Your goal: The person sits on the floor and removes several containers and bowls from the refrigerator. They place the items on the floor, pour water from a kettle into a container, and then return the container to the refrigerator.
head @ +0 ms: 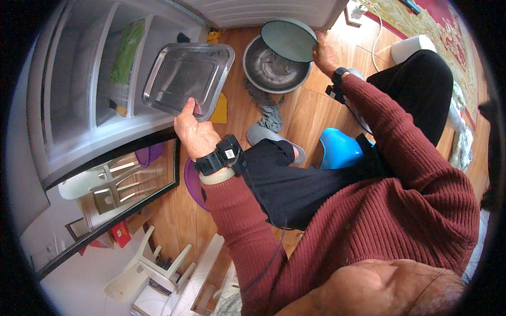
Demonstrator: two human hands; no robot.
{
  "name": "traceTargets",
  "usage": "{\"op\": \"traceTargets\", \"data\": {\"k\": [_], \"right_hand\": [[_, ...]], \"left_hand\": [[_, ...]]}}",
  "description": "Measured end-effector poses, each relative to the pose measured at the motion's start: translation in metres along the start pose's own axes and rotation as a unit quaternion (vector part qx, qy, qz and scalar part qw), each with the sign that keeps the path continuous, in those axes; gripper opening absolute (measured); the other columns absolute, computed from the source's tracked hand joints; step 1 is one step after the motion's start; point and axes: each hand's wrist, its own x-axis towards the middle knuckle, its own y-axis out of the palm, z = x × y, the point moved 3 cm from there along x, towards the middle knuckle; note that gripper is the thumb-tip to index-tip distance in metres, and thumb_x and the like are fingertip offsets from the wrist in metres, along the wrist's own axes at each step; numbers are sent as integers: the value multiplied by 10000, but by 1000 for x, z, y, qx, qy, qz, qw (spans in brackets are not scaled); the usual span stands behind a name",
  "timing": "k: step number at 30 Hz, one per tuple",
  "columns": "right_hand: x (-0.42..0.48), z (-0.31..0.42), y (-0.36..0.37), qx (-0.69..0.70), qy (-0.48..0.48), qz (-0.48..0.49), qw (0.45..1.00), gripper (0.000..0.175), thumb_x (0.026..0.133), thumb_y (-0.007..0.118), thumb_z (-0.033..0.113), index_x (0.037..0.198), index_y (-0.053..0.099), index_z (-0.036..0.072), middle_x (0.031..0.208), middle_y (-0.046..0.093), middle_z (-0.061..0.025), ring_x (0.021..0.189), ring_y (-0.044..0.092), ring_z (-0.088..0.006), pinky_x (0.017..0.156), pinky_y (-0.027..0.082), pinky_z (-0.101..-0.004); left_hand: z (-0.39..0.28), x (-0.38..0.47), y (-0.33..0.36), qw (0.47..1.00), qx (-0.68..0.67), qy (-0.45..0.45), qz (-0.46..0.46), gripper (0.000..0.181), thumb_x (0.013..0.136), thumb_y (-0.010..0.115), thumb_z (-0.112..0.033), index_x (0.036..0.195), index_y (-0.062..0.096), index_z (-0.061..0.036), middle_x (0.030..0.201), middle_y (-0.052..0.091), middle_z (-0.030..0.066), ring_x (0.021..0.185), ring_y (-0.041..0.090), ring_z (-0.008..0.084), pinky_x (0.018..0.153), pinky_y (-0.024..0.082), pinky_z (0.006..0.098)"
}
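My left hand (pixel 196 132) grips the near edge of a rectangular stainless steel tray (pixel 180 77), with the thumb laid over its rim. The tray is tilted in front of the open white refrigerator compartment (pixel 136 93). In my right hand (pixel 326 56) is the edge of a round grey-green plate or lid (pixel 289 40), which I cannot tell apart. It hangs over a round metal basin (pixel 276 71) on the floor and covers part of the basin's far side. The basin's inside looks wet or smeared, with a little whitish matter at the bottom.
A grey cloth (pixel 269 112) and a yellow cloth (pixel 220 110) lie by the basin. A blue plastic stool (pixel 339 150) stands near my legs, a purple basin (pixel 193 183) beside my left arm. A power strip (pixel 353 16), its cable and a white bucket (pixel 413 47) are at right.
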Motion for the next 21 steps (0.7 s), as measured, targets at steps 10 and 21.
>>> {"op": "traceTargets", "data": {"k": [10, 21], "right_hand": [[8, 24, 3, -52, -153, -15, 987, 619, 847, 528, -57, 1418, 433, 162, 1333, 579, -165, 1209, 552, -419, 982, 490, -516], [-9, 45, 9, 405, 258, 153, 864, 427, 945, 548, 85, 1355, 509, -26, 1278, 606, -176, 1039, 663, -318, 768, 631, -432]], "left_hand": [[-6, -3, 2, 1000, 3, 20, 16, 391, 879, 672, 2, 1255, 572, 40, 1197, 617, 124, 1059, 607, 227, 965, 494, 371], [-16, -8, -6, 998, 39, 17, -44, 392, 871, 692, 12, 1250, 593, -2, 1160, 654, 93, 990, 645, 227, 900, 535, 383]]}}
